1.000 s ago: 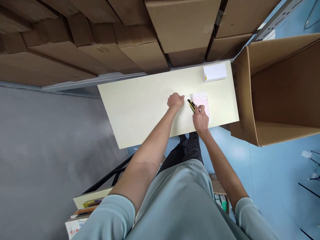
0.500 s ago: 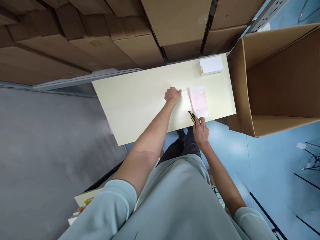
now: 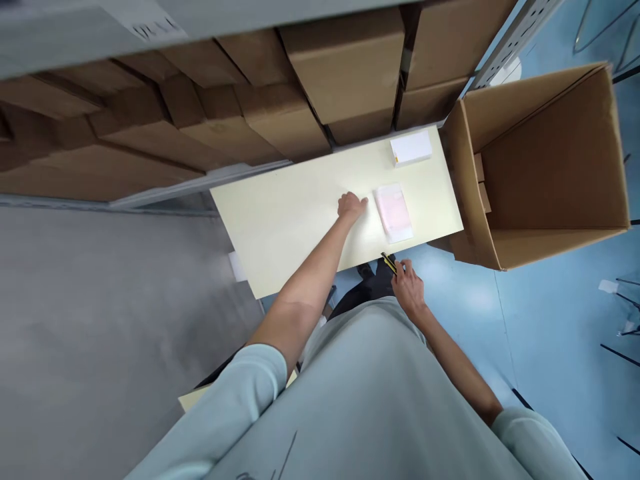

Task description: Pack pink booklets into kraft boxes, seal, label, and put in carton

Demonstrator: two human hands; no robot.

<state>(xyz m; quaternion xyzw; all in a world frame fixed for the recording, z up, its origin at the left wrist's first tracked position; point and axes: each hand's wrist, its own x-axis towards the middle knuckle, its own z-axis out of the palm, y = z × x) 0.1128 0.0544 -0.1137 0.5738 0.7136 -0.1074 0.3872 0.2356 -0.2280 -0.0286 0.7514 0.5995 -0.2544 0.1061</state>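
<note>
On the pale tabletop (image 3: 280, 213) my left hand (image 3: 351, 206) rests with its fingers curled in and the thumb pointing right. Whatever lies under those fingers, if anything, is hidden. Just right of that thumb is a flat pink-and-white packet (image 3: 393, 212), apart from the hand. My right hand (image 3: 409, 288) is closed around a yellow-and-black utility knife (image 3: 389, 263), held just off the table's near edge. The knife's tip points up and left, below the packet. Whether its blade is out is too small to tell.
A white box (image 3: 411, 147) stands at the table's far right corner. Right of the table is a large open cardboard carton (image 3: 555, 160) with small boxes inside. Shelved brown cartons (image 3: 345, 67) line the far side, under a grey shelf beam (image 3: 240, 23).
The knife in my right hand has drawn back from beside the packet to off the table's near edge. My left hand stays beside the packet. The camera view has shifted, showing the shelf beam.
</note>
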